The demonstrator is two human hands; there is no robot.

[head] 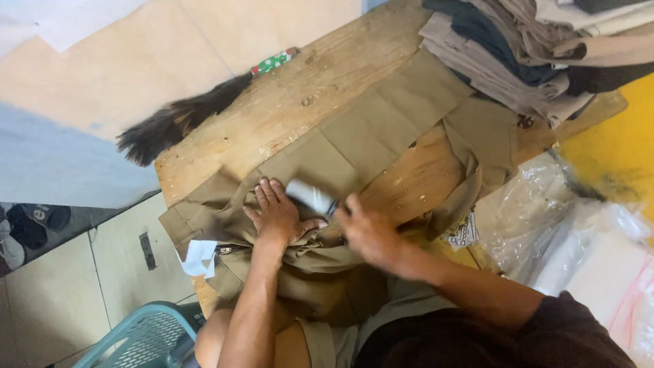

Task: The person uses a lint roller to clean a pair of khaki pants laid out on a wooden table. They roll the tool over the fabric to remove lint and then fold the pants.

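Note:
A pair of khaki trousers lies spread across a worn wooden table, its waist end bunched at the near edge. My left hand presses flat on the fabric near the waist, fingers apart. My right hand grips a small white cylindrical tool, blurred with motion, held over the cloth just right of my left hand. A white paper tag hangs off the waistband at the left.
A stack of folded grey, dark and beige garments sits at the table's far right. A dark broom head pokes out behind the table's left. Clear plastic bags lie on the right. A teal plastic stool stands at lower left.

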